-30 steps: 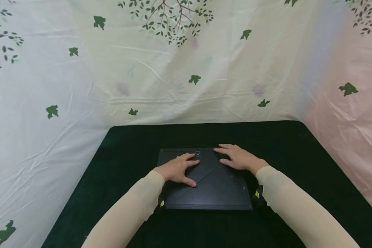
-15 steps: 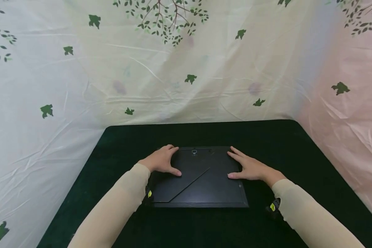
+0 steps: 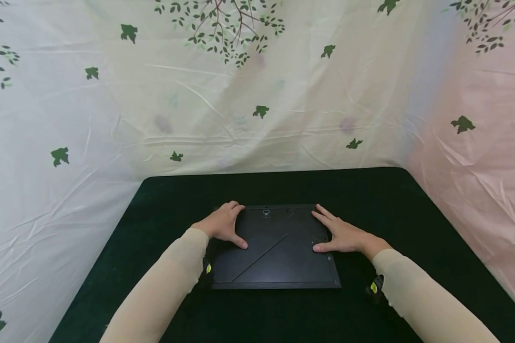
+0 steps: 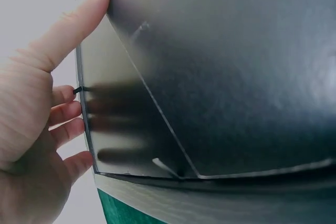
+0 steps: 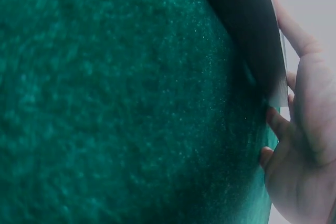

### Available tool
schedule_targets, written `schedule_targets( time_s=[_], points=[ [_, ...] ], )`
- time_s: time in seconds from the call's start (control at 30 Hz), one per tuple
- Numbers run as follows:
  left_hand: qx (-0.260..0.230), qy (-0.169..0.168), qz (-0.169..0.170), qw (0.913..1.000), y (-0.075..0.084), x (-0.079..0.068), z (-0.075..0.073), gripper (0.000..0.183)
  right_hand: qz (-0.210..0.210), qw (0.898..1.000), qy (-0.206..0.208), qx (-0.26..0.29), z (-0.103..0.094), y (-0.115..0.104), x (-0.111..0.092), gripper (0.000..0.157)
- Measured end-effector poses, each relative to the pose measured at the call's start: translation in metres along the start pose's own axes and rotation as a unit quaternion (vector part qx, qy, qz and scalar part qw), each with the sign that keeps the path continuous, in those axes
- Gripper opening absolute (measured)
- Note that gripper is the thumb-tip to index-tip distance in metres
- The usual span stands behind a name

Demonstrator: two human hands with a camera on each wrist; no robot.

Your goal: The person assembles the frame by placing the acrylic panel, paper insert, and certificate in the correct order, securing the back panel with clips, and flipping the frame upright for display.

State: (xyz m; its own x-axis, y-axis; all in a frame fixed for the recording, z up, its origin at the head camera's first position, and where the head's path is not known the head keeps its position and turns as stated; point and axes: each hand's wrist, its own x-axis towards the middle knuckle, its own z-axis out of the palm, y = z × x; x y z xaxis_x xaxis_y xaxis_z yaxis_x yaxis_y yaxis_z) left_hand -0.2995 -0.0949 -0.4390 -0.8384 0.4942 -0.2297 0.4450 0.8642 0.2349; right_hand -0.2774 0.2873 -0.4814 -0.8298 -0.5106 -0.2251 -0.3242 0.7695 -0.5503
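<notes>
A dark picture frame [image 3: 279, 267] lies back side up on the green-black cloth. Its back has a small metal hanger [image 3: 266, 213] at the far edge and a slanting line across the panel. My left hand [image 3: 221, 224] rests at the frame's left side; in the left wrist view the thumb [image 4: 86, 19] touches the back panel and the fingertips meet the side edge. At the right side, my right hand [image 3: 343, 233] touches the frame with thumb and fingers spread. In the right wrist view, that hand [image 5: 310, 124] is beside the frame's edge, with some fingertips hidden.
Dark green cloth [image 3: 176, 267] covers the table, with bare cloth in front of and behind the frame. A pale curtain [image 3: 223, 105] printed with leaves hangs behind and at both sides. Dark wrist devices [image 3: 375, 286] sit under the sleeves.
From resting on the middle and far edge of the back panel, my hands moved apart to its left and right sides. Over the last half second they hardly moved. The frame stayed in place.
</notes>
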Motion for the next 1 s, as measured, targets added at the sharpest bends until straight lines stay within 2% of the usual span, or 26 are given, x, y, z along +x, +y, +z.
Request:
schedule_targets(
  time_s=[0.3, 0.57, 1.0],
  points=[
    [0.000, 0.000, -0.006, 1.0000, -0.0013, -0.0002, 0.0028, 0.118, 0.001, 1.000, -0.004, 0.017, 0.0006, -0.0015, -0.0004, 0.105],
    [0.003, 0.002, 0.007, 1.0000, -0.0011, -0.0004, 0.0003, 0.114, -0.006, 1.000, 0.005, 0.013, 0.0011, -0.0008, -0.0008, 0.105],
    [0.025, -0.017, -0.001, 0.9995, 0.0013, -0.0024, -0.0024, 0.111, -0.013, 1.000, 0.001, 0.021, -0.0007, -0.0008, -0.0010, 0.103]
  ],
)
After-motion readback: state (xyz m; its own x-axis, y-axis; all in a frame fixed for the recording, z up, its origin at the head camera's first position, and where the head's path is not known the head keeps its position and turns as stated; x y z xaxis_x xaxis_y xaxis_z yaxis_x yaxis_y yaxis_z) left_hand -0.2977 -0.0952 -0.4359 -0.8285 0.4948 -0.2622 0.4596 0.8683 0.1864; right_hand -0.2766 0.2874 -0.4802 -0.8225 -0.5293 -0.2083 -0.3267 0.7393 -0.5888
